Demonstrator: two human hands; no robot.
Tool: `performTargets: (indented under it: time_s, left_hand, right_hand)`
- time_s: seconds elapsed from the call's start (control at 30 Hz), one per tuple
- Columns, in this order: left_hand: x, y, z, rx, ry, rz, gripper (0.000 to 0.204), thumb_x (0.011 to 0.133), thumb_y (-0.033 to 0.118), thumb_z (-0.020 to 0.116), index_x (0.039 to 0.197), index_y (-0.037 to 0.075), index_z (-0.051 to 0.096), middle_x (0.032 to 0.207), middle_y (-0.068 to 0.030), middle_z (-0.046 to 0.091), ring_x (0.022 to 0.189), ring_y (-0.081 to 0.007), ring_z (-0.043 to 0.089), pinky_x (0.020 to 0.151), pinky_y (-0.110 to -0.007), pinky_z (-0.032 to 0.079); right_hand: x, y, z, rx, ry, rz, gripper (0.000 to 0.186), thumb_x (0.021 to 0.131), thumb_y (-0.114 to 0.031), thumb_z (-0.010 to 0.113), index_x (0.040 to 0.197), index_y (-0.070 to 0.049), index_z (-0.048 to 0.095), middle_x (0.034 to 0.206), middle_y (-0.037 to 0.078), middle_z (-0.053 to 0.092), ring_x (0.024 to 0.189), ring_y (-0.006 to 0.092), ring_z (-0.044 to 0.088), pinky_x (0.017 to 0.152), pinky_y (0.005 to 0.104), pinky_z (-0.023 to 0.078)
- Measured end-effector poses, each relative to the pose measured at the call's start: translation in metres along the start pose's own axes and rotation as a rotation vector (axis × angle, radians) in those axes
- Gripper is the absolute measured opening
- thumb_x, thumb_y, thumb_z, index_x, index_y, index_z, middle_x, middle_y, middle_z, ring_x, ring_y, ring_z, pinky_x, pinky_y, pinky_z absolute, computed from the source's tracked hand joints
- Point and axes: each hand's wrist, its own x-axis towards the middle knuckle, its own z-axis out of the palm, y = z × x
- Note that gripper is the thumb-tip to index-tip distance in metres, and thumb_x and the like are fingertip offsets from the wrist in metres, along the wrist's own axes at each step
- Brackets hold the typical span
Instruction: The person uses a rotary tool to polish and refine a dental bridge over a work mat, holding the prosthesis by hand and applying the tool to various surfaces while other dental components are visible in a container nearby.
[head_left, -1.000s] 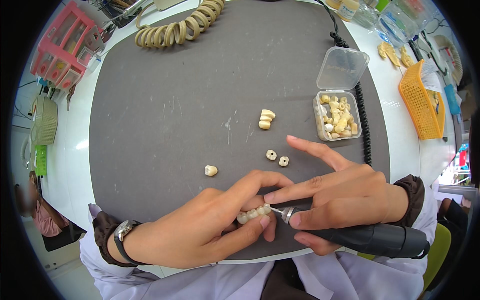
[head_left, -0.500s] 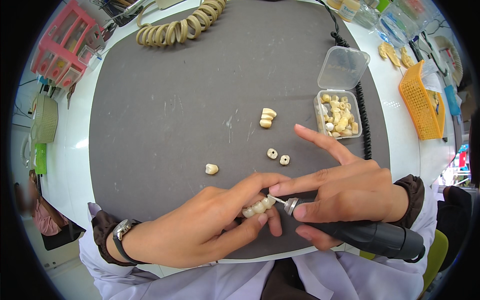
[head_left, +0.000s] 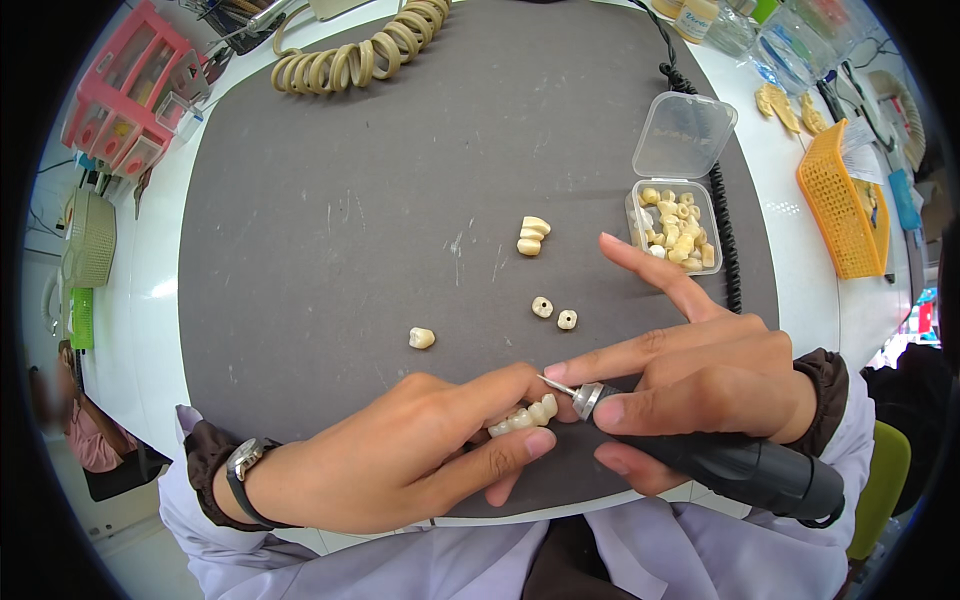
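Observation:
Between the thumb and fingers of my left hand (head_left: 430, 430) is a pale dental bridge (head_left: 523, 416) made of several joined tooth crowns. My right hand (head_left: 690, 390) grips a black dental handpiece (head_left: 745, 472), thumb along its front end and index finger stretched out. The thin metal bur (head_left: 557, 384) points left, its tip just above the bridge and close to my left fingers; whether it touches them I cannot tell. Beyond my hands lie a single crown (head_left: 421, 338), two small crowns with dark holes (head_left: 542, 307), and a joined crown piece (head_left: 532, 236).
An open clear plastic box (head_left: 676, 228) full of crowns stands at the right of the grey mat (head_left: 300, 220). Beside it runs a black coiled cord (head_left: 732, 250). A beige coiled hose (head_left: 350, 62) lies at the back. An orange basket (head_left: 842, 215) and pink drawers (head_left: 130, 85) flank the mat.
The bur has moved off the end of the bridge, slightly up and to the right. My left fingers have shifted and the bridge has turned a little. My right little finger has risen.

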Motion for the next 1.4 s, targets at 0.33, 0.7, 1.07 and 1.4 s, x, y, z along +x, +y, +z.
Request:
performTargets:
  time_s: [0.33, 0.7, 1.07, 1.4]
  left_hand:
    - [0.0, -0.003, 0.003, -0.059, 0.028, 0.031, 0.018, 0.098, 0.007, 0.048, 0.115, 0.001, 0.047, 0.079, -0.0066, 0.066, 0.058, -0.0219, 0.061, 0.052, -0.031, 0.044]
    - [0.0, 0.003, -0.001, -0.032, -0.018, -0.059, 0.019, 0.1, 0.012, 0.048, 0.115, 0.002, 0.049, 0.084, -0.0073, 0.069, 0.055, -0.0199, 0.061, 0.049, -0.03, 0.044]
    - [0.0, -0.004, 0.002, -0.013, 0.029, 0.029, 0.024, 0.1, 0.014, 0.051, 0.119, -0.001, 0.054, 0.074, -0.0025, 0.065, 0.053, -0.0051, 0.055, 0.049, -0.02, 0.042]
    - [0.0, -0.006, 0.002, -0.015, 0.03, 0.041, 0.025, 0.1, 0.015, 0.051, 0.12, 0.0, 0.055, 0.079, -0.0036, 0.068, 0.054, -0.0062, 0.057, 0.049, -0.021, 0.044]
  right_hand:
    - [0.001, 0.001, 0.001, -0.006, -0.007, -0.013, 0.027, 0.075, -0.004, 0.077, 0.095, -0.013, 0.061, 0.057, -0.003, 0.062, 0.096, 0.0269, 0.072, 0.104, 0.0751, 0.024]
    - [-0.001, 0.003, -0.004, -0.012, -0.065, -0.106, 0.017, 0.08, -0.007, 0.077, 0.092, -0.009, 0.064, 0.053, -0.003, 0.055, 0.097, 0.0263, 0.072, 0.104, 0.0745, 0.025]
    - [-0.005, 0.01, 0.007, -0.131, -0.028, -0.255, 0.009, 0.081, -0.006, 0.073, 0.075, -0.007, 0.066, 0.053, -0.003, 0.043, 0.092, 0.0231, 0.072, 0.103, 0.0723, 0.031]
    - [-0.005, 0.011, 0.008, -0.126, -0.015, -0.261, 0.009, 0.08, -0.005, 0.072, 0.074, -0.007, 0.066, 0.052, -0.003, 0.044, 0.091, 0.0228, 0.073, 0.103, 0.0724, 0.032]
